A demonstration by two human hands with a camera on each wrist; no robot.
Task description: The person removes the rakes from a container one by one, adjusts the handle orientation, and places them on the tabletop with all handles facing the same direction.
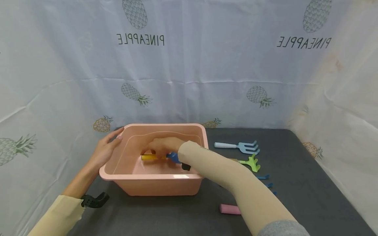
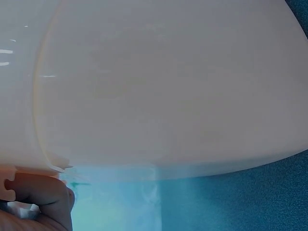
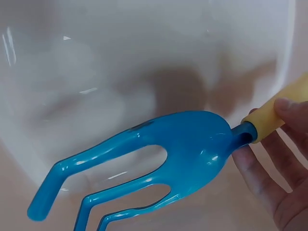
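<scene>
A pink plastic basin point(image 1: 156, 186) stands on the dark table. My left hand point(image 1: 104, 151) holds its left rim, the thumb lying over the edge; a curled finger point(image 2: 43, 190) shows at the rim in the left wrist view. Inside the basin, my right hand point(image 1: 163, 146) grips the yellow handle of a blue hand rake point(image 3: 192, 144). The rake's bent tines point away from the hand in the right wrist view. From the head view, the right forearm and hand hide part of the rake.
Right of the basin lie a light blue hand fork point(image 1: 248, 148) with a white handle, a green rake point(image 1: 253, 163), partly hidden blue tines point(image 1: 268, 185) and a pink handle point(image 1: 229, 209). My right arm covers some of these. A pineapple-print cloth point(image 1: 189, 65) hangs behind the table.
</scene>
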